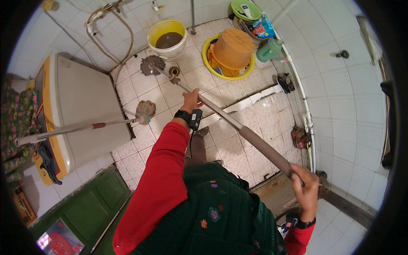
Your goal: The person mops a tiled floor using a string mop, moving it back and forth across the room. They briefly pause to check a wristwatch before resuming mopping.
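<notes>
A long mop [225,115] with a metal pole and a brown grip slants across the view. Its grey, wet-looking mop head [152,65] lies on the tiled floor beside a round floor drain [174,71]. Partway down the pole, my left hand [192,101] is closed round the metal shaft. My right hand [304,183] grips the upper end of the brown handle. Just behind the mop head stands a white bucket [173,52], yellow inside, holding murky grey-brown water.
A second mop [97,126] leans across a pale washing machine [91,106] at left. Toward the back right, an upturned orange basket [234,49] sits in a yellow basin [207,59]. Close by are a green jug [269,50] and shoes [285,83]. A raised white ledge [255,98] crosses the floor.
</notes>
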`<control>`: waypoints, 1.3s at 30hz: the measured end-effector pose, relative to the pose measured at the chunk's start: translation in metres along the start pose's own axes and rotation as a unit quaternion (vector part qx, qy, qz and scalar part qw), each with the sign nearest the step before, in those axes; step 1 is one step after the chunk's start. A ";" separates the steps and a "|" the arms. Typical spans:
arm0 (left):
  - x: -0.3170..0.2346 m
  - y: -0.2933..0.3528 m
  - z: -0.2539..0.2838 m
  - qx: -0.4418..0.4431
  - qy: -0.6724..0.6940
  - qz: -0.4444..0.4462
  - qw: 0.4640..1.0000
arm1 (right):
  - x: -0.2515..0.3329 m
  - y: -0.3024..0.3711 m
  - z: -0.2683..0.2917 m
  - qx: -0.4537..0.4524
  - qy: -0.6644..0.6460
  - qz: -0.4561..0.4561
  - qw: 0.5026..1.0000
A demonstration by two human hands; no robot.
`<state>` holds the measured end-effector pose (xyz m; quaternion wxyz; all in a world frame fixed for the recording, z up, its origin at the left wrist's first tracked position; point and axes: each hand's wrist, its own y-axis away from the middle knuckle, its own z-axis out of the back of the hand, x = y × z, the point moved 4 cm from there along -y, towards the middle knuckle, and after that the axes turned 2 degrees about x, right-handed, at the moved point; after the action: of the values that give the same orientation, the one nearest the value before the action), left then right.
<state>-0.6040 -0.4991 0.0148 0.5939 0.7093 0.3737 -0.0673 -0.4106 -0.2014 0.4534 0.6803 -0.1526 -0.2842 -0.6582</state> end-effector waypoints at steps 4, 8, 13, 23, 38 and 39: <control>0.077 0.005 -0.023 0.090 0.002 0.064 0.994 | -0.002 0.087 0.060 -0.053 0.050 -0.040 0.997; 0.160 0.082 -0.085 0.065 0.061 0.080 0.993 | -0.014 0.170 0.108 -0.185 0.066 -0.126 0.972; 0.196 0.177 -0.150 0.115 -0.004 0.229 0.967 | 0.004 0.255 0.135 -0.346 0.143 -0.184 0.909; 0.237 0.177 -0.248 0.233 -0.017 0.300 0.925 | 0.039 0.304 0.133 -0.416 0.243 -0.194 0.854; 0.200 0.113 -0.380 0.314 -0.104 0.246 0.911 | 0.023 0.140 0.063 -0.364 0.195 -0.276 0.868; 0.197 0.109 -0.384 0.308 -0.119 0.242 0.912 | 0.021 0.130 0.059 -0.365 0.214 -0.269 0.865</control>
<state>-0.5314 -0.0692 0.1048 0.3841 0.9125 0.0781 -0.1171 -0.2945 -0.1729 0.5340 0.4167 -0.1629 0.0983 -0.8889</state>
